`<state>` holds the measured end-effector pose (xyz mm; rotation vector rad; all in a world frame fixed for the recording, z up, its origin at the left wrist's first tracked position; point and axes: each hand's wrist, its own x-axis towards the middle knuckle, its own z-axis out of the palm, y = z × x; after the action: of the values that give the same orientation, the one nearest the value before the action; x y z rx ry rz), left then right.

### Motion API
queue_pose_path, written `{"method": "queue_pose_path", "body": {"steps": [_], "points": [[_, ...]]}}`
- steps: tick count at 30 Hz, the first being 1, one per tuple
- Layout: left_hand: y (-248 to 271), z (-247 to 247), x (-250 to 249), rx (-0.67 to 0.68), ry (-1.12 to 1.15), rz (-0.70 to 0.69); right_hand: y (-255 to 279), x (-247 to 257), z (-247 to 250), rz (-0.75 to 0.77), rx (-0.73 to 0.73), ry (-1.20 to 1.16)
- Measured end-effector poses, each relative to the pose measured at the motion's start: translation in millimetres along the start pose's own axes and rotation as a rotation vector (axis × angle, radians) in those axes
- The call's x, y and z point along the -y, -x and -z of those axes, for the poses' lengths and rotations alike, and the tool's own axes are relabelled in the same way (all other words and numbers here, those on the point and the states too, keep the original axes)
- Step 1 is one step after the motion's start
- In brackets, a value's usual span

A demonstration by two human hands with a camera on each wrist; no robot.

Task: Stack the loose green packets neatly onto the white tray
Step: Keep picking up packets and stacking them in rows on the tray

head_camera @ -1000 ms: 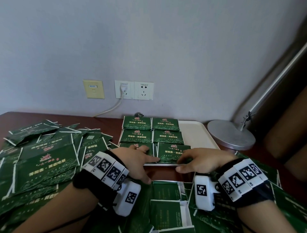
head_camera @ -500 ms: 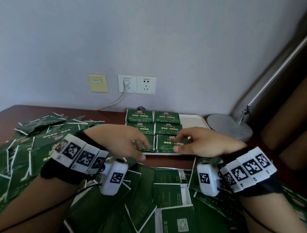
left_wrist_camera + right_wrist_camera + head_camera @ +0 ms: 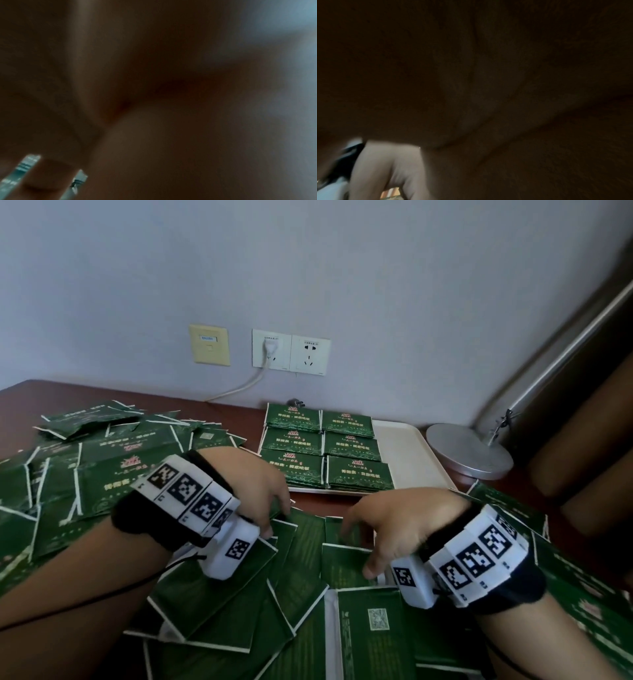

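Green packets (image 3: pixel 325 453) lie in neat stacks, two columns by three rows, on the left part of the white tray (image 3: pixel 404 460). Loose green packets (image 3: pixel 239 594) are spread over the table in front of the tray. My left hand (image 3: pixel 270 518) hangs over them just left of the tray's near edge, fingers loosely bent, tips touching a loose packet. My right hand (image 3: pixel 359 546) hovers over another loose packet (image 3: pixel 346 563), fingers spread and curved down, holding nothing that I can see. Both wrist views are dark and blurred, showing only fingers (image 3: pixel 51 175) (image 3: pixel 385 169).
A big heap of loose packets (image 3: pixel 85 474) covers the table's left side, and more lie at the right (image 3: pixel 582 611). A round metal lamp base (image 3: pixel 469 450) stands right of the tray. Wall sockets (image 3: pixel 291 354) with a plugged cable sit behind.
Both hands have drawn back from the tray's near stacks toward me and now sit over the loose packets in front. The near stacks stay on the tray.
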<state>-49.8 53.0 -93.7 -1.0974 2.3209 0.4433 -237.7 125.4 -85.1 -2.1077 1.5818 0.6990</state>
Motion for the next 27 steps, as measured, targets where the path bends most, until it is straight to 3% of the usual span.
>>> {"method": "queue_pose_path", "body": {"steps": [3,7,16,23,27], "points": [[-5,-2,3,-0.001,-0.028,0.0,-4,2,-2,0.046,0.006,0.039],[-11,-6,14,-0.071,-0.006,-0.031,-6,-2,-4,0.081,-0.099,0.006],[2,6,24,-0.305,0.191,-0.235,22,-42,8,0.403,-0.532,-0.423],[0,10,17,-0.843,0.493,-0.223,13,-69,16,0.456,-0.931,-0.722],[1,12,19,-1.016,0.746,-0.18,5,-78,19,0.454,-1.075,-0.877]]}}
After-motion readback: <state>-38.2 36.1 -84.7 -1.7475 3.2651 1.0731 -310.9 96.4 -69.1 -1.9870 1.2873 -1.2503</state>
